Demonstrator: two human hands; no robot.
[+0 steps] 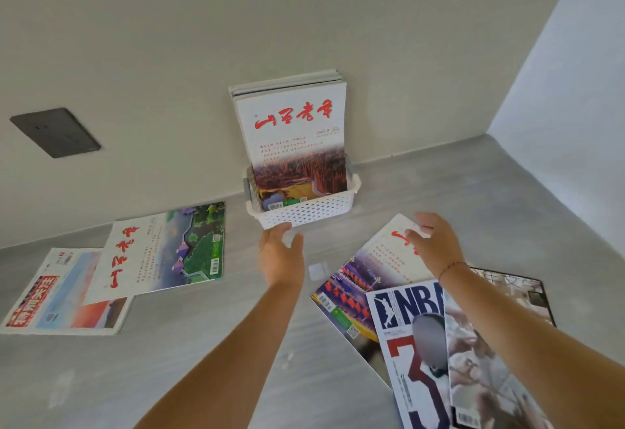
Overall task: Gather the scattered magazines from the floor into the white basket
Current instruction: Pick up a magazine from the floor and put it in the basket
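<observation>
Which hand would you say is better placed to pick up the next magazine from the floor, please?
Right. The open right hand hovers directly over the white red-titled magazine topping the right-side pile, while the open left hand sits by the white perforated plastic basket, away from any magazine.

Beyond the left hand (280,256), a white basket (304,214) of perforated plastic is seen, smooth and slightly shiny. The magazines (294,137) stood in it are of glossy printed paper, as is the NBA magazine (409,344) below the right hand (436,246). The floor (203,344) is finished in matt grey, faintly mottled. The wall (236,22) is painted flat and matt.
</observation>
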